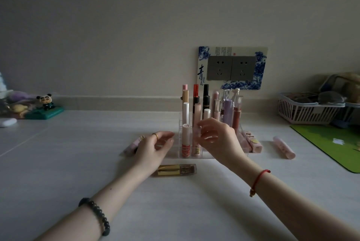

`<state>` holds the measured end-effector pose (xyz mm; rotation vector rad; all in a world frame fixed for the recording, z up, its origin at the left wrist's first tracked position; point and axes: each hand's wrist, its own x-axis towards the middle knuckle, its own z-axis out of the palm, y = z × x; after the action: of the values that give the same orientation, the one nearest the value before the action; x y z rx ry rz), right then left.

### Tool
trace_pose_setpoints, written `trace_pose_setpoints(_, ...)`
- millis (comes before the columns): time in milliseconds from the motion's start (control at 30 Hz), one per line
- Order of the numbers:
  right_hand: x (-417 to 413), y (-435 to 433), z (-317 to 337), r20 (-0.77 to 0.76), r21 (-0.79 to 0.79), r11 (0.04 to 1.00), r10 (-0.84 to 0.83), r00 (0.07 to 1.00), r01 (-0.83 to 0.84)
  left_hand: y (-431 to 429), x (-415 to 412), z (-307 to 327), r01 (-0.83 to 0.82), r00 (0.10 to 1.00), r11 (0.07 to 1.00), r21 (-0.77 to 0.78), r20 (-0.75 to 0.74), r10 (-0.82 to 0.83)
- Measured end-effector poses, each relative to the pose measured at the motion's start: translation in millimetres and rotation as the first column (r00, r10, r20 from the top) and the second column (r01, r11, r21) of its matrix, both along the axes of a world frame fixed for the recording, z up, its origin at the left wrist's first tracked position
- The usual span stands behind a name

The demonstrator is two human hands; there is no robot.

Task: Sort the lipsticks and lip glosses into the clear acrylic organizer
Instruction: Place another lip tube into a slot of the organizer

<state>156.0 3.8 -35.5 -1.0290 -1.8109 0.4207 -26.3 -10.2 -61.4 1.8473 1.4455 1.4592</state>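
Note:
The clear acrylic organizer stands mid-table with several lipsticks and glosses upright in it. My right hand is in front of it; thumb and forefinger pinch a tall pale pink tube standing in a front slot. Beside it stands a white-capped red gloss. My left hand hovers at the organizer's left side, fingers relaxed, holding nothing. Lying loose on the table are a gold lipstick, a lilac tube partly hidden by my left hand, two pink tubes and another pink tube.
A green mat lies at the right, with a white basket behind it. A panda figure and soft toys sit at the far left. Wall sockets are behind the organizer.

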Motion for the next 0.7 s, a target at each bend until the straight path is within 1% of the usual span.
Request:
trace_pose_setpoints(233, 13.0, -2.4, 11.1, 0.003, -0.009, 1.0, -0.02, 1.0, 0.02, 3.5, -1.4, -6.6, 0.037, 0.999, 0.999, -0.029, 0.005, -0.037)
trace_pose_setpoints(367, 39.7, -4.7, 35.3, -0.082, 0.043, 0.998, -0.049, 0.995, 0.052, 6.2, -1.5, -9.7, 0.068, 0.996, 0.996, -0.06, 0.06, -0.064)
trace_pose_setpoints(433, 61.5, -3.9, 47.0, -0.098, 0.071, 0.995, -0.062, 0.993, 0.07, 7.6, -1.5, -11.1, 0.078, 0.995, 0.995, -0.069, 0.063, -0.074)
trace_pose_setpoints(533, 96.8, 3.1, 52.3, -0.031, 0.045, 0.993, -0.108, 0.994, 0.109, 10.6, -2.2, -13.3, 0.091, 0.992, 0.994, -0.063, 0.09, -0.085)
trace_pose_setpoints(600, 115.6, 11.4, 47.0, 0.039, -0.021, 0.988, -0.154, 0.987, 0.154, 12.3, -2.5, -14.8, 0.094, 0.992, 0.994, -0.057, 0.087, -0.089)
trace_pose_setpoints(700, 131.2, 27.3, 32.1, 0.215, -0.144, 0.976, -0.133, 0.968, 0.166, 15.2, -3.3, -18.0, 0.093, 0.992, 0.994, -0.054, 0.089, -0.088)
